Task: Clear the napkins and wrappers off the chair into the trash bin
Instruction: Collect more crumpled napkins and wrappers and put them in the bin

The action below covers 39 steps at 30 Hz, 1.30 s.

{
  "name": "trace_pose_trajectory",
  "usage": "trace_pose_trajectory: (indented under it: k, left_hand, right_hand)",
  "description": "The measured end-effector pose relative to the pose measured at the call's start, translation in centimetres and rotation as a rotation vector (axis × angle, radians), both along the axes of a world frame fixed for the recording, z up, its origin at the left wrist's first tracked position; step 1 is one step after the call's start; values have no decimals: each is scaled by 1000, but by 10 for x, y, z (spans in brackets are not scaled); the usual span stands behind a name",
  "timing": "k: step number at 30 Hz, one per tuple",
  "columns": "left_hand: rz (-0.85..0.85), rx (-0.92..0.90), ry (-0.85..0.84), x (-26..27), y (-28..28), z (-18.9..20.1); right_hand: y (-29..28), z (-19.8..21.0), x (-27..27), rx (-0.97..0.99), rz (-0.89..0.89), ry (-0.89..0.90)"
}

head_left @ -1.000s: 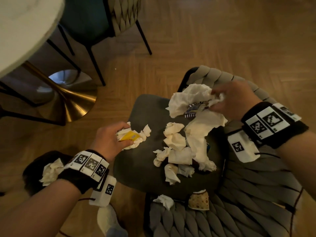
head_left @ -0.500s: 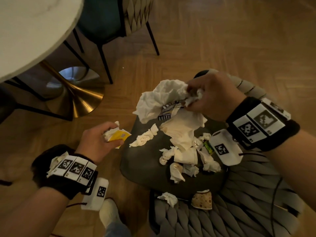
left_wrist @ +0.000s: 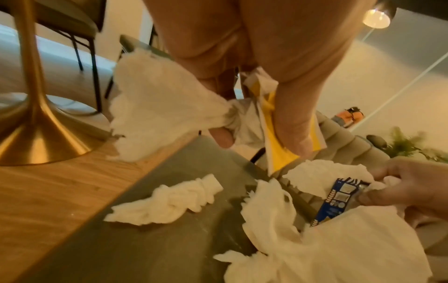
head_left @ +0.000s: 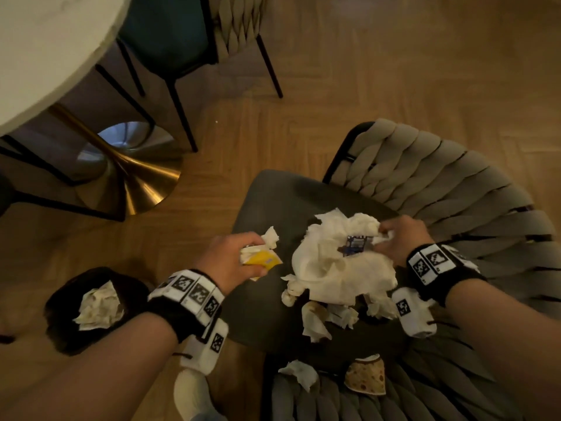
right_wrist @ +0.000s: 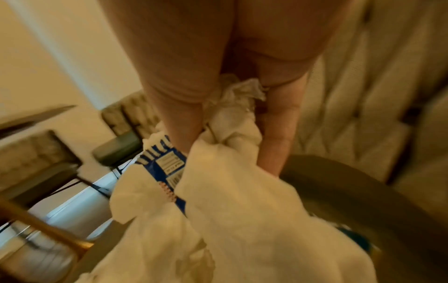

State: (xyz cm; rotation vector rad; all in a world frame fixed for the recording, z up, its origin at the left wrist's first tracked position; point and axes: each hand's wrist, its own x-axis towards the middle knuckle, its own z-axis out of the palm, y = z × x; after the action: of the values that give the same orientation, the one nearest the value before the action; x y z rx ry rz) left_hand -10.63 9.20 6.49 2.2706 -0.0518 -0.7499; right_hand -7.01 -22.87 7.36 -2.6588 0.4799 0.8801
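The left hand point(head_left: 230, 256) curls thumb and fingers point(left_wrist: 290, 122) round a yellow wrapper point(head_left: 263, 259) bunched with a white napkin point(left_wrist: 164, 107), over the chair seat point(head_left: 267, 208) at its edge nearest the trash bin point(head_left: 60, 311). The right hand point(head_left: 400, 241) pinches a wad of large napkins point(head_left: 334, 268) with a blue wrapper point(head_left: 355, 245) caught in the folds, low over the middle of the seat.

Both grips look loose and overfull. The napkin in the left hand flares well out past the fingers, so a quick swing toward the bin could shed it onto the floor. The blue wrapper seems held only by the paper around it; if the wad is lifted by one corner it may slide out. The hanging sheets drape over the smaller crumpled napkins point(head_left: 315, 326) still on the seat and could drag some off its edge.

A twisted napkin point(left_wrist: 169, 201) lies on the seat by that near edge, easily knocked off. The bin, on the floor beside the chair, already holds crumpled paper point(head_left: 98, 308), and its mouth looks small for the big wad.
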Motion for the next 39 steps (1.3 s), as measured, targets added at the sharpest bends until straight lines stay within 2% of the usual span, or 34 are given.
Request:
trace_pose_trajectory:
  k: [4,7,10,12,16,18,23,27,32,35,39]
  left_hand:
    - [-174,-4,51,23,-65,-34]
    - [-262,68,97,38,-100,-60]
    - [-304,202,131,46,-116,-84]
    - [-257,265,157,49,-120,-94]
    - [-266,394,202,54,-128,-101]
    - [-279,409,182,53,-131,-98]
    - [-60,321,43,32,-126,-83]
    - [6,284,-19,16,-116,-61]
    - [-44,262,-33,6,-109,-47]
    - [-69,160,-63,4,-106,-39]
    - [-82,54,-59,-2,-93,-8]
  right_hand:
    - [-40,-35,-23,52,-254,39]
    - [-62,-55,-37,65,-365,52]
    - [-75,-68,-44,109,-387,47]
    - [-77,-72,-45,129,-383,40]
    - [-72,-77,-43,177,-380,20]
    - [-68,-78,-42,183,-364,8]
    - [-66,-68,-42,185,-339,-15]
    - [-68,-50,-45,191,-322,-60]
    - [-67,-32,-50,182,-291,-90]
    - [-64,-23,-54,175,-257,-118]
    - [-56,5,-57,191,-210,-147]
